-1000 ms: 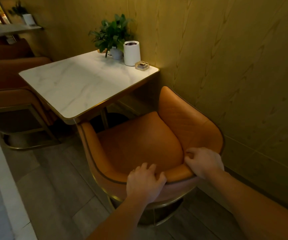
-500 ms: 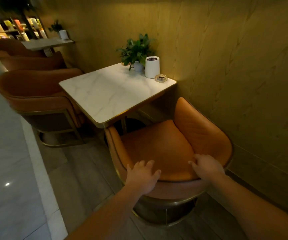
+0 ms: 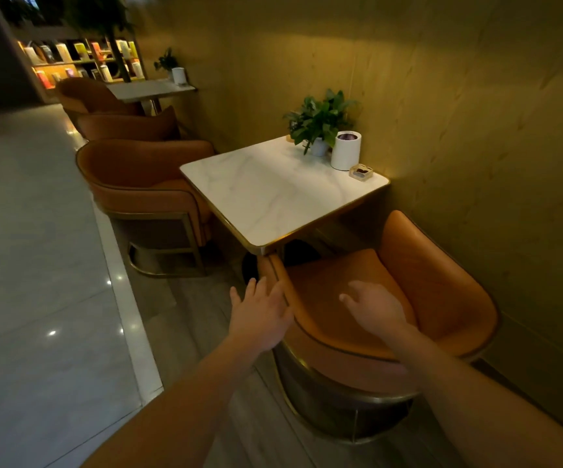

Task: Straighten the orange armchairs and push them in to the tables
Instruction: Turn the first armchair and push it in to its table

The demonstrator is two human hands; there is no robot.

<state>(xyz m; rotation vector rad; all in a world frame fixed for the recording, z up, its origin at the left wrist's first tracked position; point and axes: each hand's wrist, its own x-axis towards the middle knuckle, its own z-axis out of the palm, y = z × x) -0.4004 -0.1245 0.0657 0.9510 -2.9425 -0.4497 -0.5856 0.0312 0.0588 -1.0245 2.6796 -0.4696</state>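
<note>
- Left hand (image 3: 260, 317): grip released, fingers spread, beside the near orange armchair (image 3: 438, 298)'s left arm.
- Right hand (image 3: 376, 307): grip released, above the seat.
- Armchair's front tucks under the marble counter (image 3: 273, 194), right side near the wall.

The nearest orange armchair (image 3: 391, 298), a padded tub seat on a gold base, sits at 5 o'clock, its front tucked under the marble counter (image 3: 273, 194). A second orange armchair (image 3: 144, 187) faces it at 9 o'clock.
</note>
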